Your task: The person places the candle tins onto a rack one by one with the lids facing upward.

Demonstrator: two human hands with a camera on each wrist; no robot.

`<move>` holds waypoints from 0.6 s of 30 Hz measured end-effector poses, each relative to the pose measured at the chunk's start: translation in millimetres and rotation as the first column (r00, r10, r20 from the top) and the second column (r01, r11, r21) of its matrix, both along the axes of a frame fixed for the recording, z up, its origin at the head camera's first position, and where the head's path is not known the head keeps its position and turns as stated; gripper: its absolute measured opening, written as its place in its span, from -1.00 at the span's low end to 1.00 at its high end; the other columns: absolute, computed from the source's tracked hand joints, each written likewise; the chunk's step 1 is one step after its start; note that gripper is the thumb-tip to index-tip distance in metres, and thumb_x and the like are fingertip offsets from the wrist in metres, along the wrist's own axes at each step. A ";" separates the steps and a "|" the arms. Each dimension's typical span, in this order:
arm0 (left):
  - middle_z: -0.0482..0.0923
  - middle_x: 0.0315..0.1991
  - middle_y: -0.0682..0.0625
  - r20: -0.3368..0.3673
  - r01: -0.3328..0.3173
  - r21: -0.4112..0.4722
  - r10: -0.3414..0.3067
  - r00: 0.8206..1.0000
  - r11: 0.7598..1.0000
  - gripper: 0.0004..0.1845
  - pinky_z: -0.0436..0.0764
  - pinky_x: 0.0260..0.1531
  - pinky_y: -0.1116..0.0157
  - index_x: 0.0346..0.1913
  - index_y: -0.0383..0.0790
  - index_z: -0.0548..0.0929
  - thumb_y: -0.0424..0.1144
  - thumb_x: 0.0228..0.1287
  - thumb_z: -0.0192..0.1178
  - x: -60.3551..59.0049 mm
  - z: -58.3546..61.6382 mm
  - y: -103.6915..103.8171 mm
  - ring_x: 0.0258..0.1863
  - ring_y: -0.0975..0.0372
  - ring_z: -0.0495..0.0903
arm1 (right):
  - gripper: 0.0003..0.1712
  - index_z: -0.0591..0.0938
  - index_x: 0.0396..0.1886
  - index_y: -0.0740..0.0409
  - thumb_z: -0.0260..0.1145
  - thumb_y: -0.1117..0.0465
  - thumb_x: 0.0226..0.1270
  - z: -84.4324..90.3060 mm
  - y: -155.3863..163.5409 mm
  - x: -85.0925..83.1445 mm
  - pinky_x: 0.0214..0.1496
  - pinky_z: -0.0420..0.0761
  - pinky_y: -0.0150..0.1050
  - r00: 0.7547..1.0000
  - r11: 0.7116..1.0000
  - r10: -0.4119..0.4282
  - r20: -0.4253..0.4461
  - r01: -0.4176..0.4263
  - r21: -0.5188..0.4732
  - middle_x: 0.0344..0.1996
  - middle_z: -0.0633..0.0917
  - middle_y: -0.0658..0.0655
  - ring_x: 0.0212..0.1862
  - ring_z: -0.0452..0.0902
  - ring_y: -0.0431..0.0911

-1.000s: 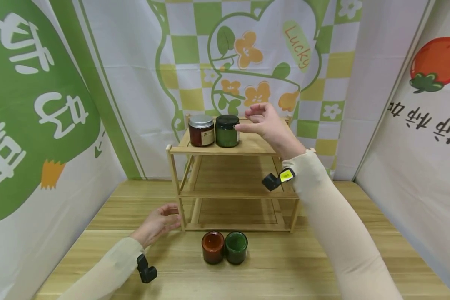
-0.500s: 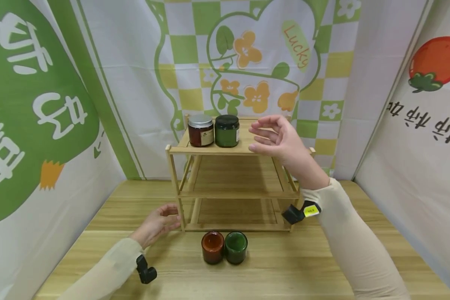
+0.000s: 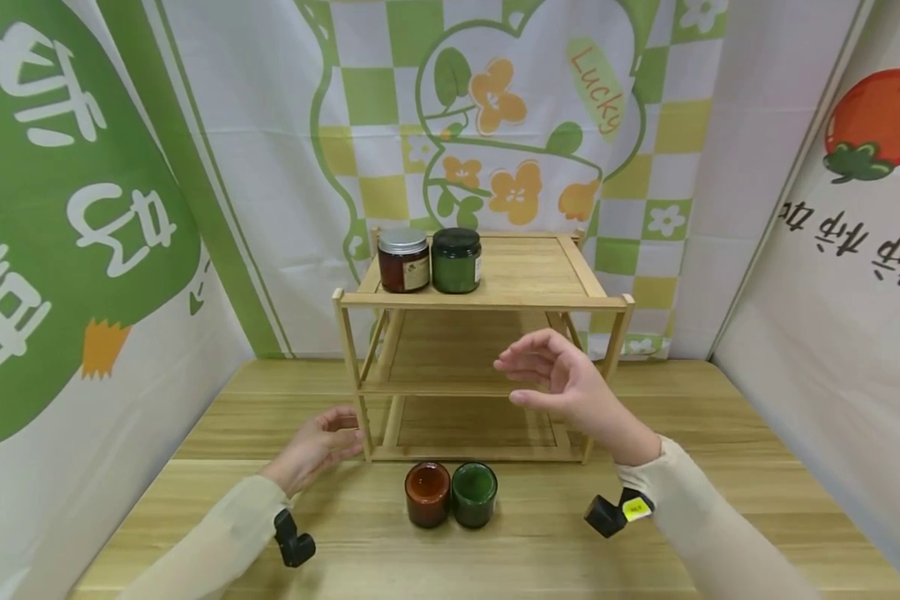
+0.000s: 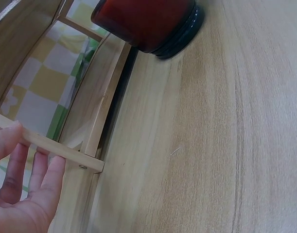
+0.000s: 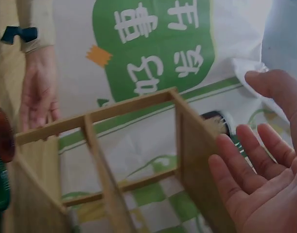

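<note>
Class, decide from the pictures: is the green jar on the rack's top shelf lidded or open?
Lidded: in the head view, a black lid tops the green jar.

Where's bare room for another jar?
Bare: the light wooden top shelf right of the black-lidded green glass jar; the tan wooden table right of the lower green glass jar. Crowded: the shelf's left end, with a silver-lidded brown glass jar, and directly left of the lower jar, occupied by an amber glass jar.

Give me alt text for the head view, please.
An empty right hand hovers before a three-tier wooden rack; the left hand holds its left front post. A brown jar and green jar stand on top; two more jars sit on the table.
</note>
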State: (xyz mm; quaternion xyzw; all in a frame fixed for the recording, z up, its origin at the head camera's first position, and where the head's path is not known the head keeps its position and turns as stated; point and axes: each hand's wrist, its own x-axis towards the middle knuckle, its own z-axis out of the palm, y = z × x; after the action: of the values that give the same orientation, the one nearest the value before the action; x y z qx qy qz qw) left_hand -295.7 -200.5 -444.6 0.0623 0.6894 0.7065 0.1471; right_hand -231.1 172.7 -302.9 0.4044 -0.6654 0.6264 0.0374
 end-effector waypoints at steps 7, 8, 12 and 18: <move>0.35 0.09 -0.10 -0.008 0.003 -0.011 -0.003 1.000 1.000 -0.56 0.58 0.19 0.20 0.23 -0.36 0.31 -0.43 0.34 0.15 0.9 0.3 -2.4 -0.02 0.19 0.52 | -0.47 0.33 0.07 0.48 0.38 0.41 0.20 -47.0 8.1 -1.3 0.17 0.62 -0.30 0.995 0.997 0.024 0.098 -0.031 0.074 0.04 0.55 0.23 0.10 0.55 -0.15; 0.35 0.09 -0.10 -0.007 0.001 -0.009 -0.001 1.000 1.000 -0.56 0.58 0.20 0.19 0.23 -0.36 0.31 -0.43 0.34 0.15 1.0 0.6 -2.4 -0.02 0.19 0.52 | -0.46 0.33 0.08 0.47 0.38 0.40 0.20 -53.4 8.3 -1.5 0.18 0.62 -0.29 0.993 0.996 0.019 0.117 -0.030 0.089 0.05 0.54 0.27 0.11 0.55 -0.15; 0.35 0.11 -0.11 -0.004 -0.005 -0.015 0.005 1.000 1.000 -0.54 0.58 0.20 0.19 0.24 -0.37 0.30 -0.41 0.35 0.15 1.8 1.6 -1.8 -0.02 0.19 0.53 | -0.42 0.33 0.12 0.42 0.40 0.38 0.18 -78.1 8.0 -1.8 0.22 0.58 -0.28 0.977 0.991 0.002 0.213 -0.031 0.129 0.11 0.47 0.41 0.12 0.53 -0.16; 0.34 0.10 -0.11 -0.001 -0.010 -0.021 0.010 1.000 1.000 -0.53 0.60 0.17 0.21 0.24 -0.38 0.29 -0.42 0.33 0.16 1.5 1.3 -1.0 -0.03 0.19 0.53 | -0.35 0.35 0.15 0.38 0.46 0.31 0.13 -107.4 6.5 -3.9 0.29 0.54 -0.17 0.956 0.975 -0.068 0.287 0.003 0.222 0.15 0.47 0.38 0.15 0.50 -0.09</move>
State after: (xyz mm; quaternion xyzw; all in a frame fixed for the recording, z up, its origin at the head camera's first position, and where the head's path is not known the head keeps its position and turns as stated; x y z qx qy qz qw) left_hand -294.3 -201.5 -443.3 0.0577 0.6973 0.6998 0.1440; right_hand -235.0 179.3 -410.3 0.2969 -0.7356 0.6014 -0.0949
